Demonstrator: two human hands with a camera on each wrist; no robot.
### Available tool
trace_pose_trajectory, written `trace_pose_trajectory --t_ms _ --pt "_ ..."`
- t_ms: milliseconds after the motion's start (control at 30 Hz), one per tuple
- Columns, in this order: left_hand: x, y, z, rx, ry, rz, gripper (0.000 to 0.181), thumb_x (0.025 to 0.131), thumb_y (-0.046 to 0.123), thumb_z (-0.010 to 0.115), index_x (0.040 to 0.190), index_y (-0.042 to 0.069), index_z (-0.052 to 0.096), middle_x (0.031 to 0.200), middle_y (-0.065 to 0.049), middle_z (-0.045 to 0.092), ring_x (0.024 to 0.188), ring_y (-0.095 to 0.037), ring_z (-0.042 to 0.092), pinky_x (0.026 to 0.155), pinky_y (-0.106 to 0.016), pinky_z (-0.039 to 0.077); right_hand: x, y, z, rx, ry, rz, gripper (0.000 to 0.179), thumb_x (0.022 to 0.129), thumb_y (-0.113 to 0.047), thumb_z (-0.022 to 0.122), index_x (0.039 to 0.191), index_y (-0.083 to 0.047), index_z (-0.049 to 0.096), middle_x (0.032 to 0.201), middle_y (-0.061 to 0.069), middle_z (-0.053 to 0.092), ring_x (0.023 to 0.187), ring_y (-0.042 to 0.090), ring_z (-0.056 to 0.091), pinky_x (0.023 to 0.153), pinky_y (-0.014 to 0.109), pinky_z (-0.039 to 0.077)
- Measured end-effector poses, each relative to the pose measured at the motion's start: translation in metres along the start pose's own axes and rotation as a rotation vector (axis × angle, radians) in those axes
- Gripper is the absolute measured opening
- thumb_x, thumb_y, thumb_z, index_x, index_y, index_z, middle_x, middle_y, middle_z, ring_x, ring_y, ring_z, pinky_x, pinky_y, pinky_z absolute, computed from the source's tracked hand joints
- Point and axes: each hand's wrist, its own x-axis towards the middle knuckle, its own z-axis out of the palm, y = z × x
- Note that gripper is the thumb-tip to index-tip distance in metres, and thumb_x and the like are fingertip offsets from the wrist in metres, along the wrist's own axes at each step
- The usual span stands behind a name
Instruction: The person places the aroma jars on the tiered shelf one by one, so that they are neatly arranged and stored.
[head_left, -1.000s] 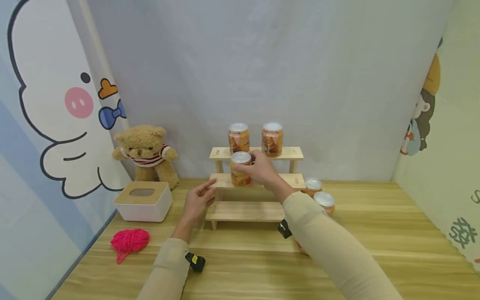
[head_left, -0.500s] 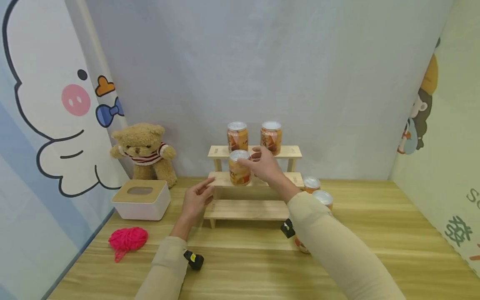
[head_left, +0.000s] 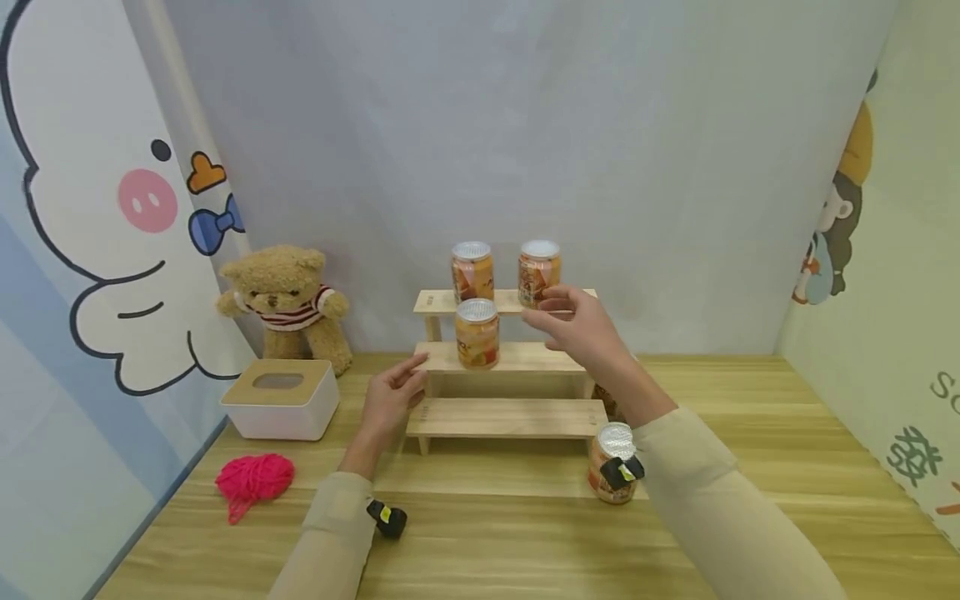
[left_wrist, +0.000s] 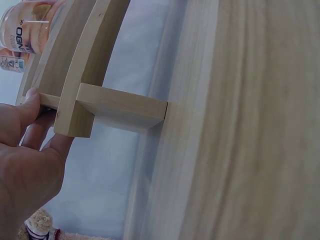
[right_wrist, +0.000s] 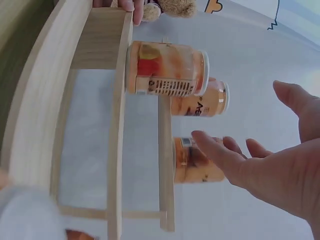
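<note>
A three-tier wooden display stand point(head_left: 510, 417) rests on the table. On its middle step, left of centre, an orange can point(head_left: 477, 335) with a silvery lid stands upright. Two similar cans stand on the top step, one at left point(head_left: 472, 273) and one at right point(head_left: 539, 268). My left hand point(head_left: 386, 404) holds the left end of the middle step, thumb on one side and fingers on the other in the left wrist view. With fingers spread and nothing in them, my right hand point(head_left: 588, 333) hovers right of the middle can, in front of the upper right one.
Another orange can point(head_left: 604, 477) stands on the table at the stand's front right corner. Behind the right forearm, a further can point(head_left: 606, 402) is mostly hidden. At left are a teddy bear point(head_left: 283, 304), a tissue box point(head_left: 277, 412) and pink yarn point(head_left: 255, 481).
My right hand has let go of the can on the middle step and drawn away to the right. The can stays there. My left hand keeps its place at the stand.
</note>
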Motion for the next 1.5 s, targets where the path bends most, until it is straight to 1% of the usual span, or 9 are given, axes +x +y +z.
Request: trace_pose_trajectory --t_ms 133,433,567,633,800,900,1100,1300,1500 --pt "0.001 0.000 0.002 -0.001 -0.003 0.003 0.037 0.100 0.008 0.063 0.137 0.005 0.062 0.115 -0.022 0.064 0.105 -0.025 0.062 0.092 -0.037 0.054 -0.018 0.013 -0.018 -0.045 0.001 -0.007 0.077 0.094 -0.039 0.072 0.150 -0.001 0.036 0.145 0.017 0.045 0.133 0.032 0.046 0.100 0.049 0.049" --pt "0.001 0.000 0.002 -0.012 -0.016 0.001 0.037 0.100 0.007 0.063 0.137 0.006 0.062 0.116 -0.024 0.062 0.116 -0.039 0.057 0.097 -0.042 0.051 -0.052 0.037 -0.059 -0.105 0.023 -0.041 0.072 0.096 -0.038 0.070 0.150 -0.001 0.039 0.143 0.018 0.049 0.134 0.033 0.046 0.108 0.049 0.040" --pt "0.003 -0.002 0.001 -0.009 -0.008 0.005 0.038 0.099 0.009 0.065 0.136 0.006 0.062 0.114 -0.024 0.061 0.111 -0.033 0.061 0.096 -0.042 0.051 -0.057 0.051 -0.078 -0.127 0.070 -0.051 0.070 0.097 -0.034 0.069 0.149 0.002 0.038 0.143 0.021 0.048 0.133 0.035 0.046 0.109 0.050 0.038" --pt "0.003 -0.001 0.000 -0.006 -0.008 0.005 0.038 0.099 0.010 0.065 0.136 0.006 0.062 0.113 -0.023 0.061 0.106 -0.027 0.063 0.096 -0.041 0.051 -0.058 0.062 -0.085 -0.171 0.112 -0.051 0.071 0.097 -0.032 0.069 0.149 0.004 0.038 0.143 0.023 0.047 0.133 0.038 0.044 0.110 0.051 0.036" --pt "0.002 -0.001 -0.004 0.001 -0.004 -0.001 0.039 0.100 0.011 0.064 0.138 0.007 0.061 0.113 -0.017 0.062 0.110 -0.027 0.062 0.097 -0.040 0.051 -0.052 0.092 -0.096 -0.302 0.156 -0.043 0.074 0.093 -0.030 0.073 0.145 0.010 0.038 0.141 0.031 0.046 0.132 0.045 0.040 0.113 0.057 0.029" --pt "-0.001 -0.002 -0.005 -0.001 -0.008 -0.017 0.039 0.100 0.011 0.064 0.139 0.007 0.060 0.113 -0.014 0.064 0.112 -0.027 0.062 0.097 -0.041 0.050 -0.051 0.107 -0.102 -0.336 0.125 0.000 0.075 0.092 -0.031 0.073 0.143 0.012 0.040 0.139 0.033 0.046 0.130 0.048 0.041 0.109 0.060 0.033" --pt "-0.003 -0.002 -0.004 -0.015 -0.029 -0.011 0.041 0.099 0.012 0.065 0.139 0.006 0.060 0.114 -0.018 0.065 0.102 -0.013 0.066 0.099 -0.044 0.049 -0.051 0.129 -0.112 -0.342 0.020 0.066 0.074 0.091 -0.034 0.075 0.137 0.014 0.044 0.134 0.031 0.051 0.124 0.044 0.049 0.100 0.055 0.044" --pt "0.000 -0.002 -0.002 -0.009 -0.023 -0.019 0.039 0.099 0.012 0.065 0.138 0.007 0.061 0.109 -0.015 0.063 0.107 -0.026 0.064 0.098 -0.043 0.050 -0.048 0.140 -0.114 -0.310 -0.075 0.053 0.068 0.087 -0.024 0.079 0.132 0.015 0.046 0.120 0.025 0.058 0.107 0.033 0.057 0.086 0.038 0.050" --pt "0.000 -0.002 -0.001 -0.023 -0.025 -0.024 0.039 0.099 0.010 0.064 0.138 0.006 0.061 0.107 -0.013 0.064 0.107 -0.029 0.064 0.098 -0.046 0.049 -0.047 0.147 -0.115 -0.251 -0.103 0.076 0.074 0.087 -0.020 0.078 0.138 0.017 0.039 0.124 0.026 0.055 0.109 0.033 0.057 0.088 0.039 0.050"
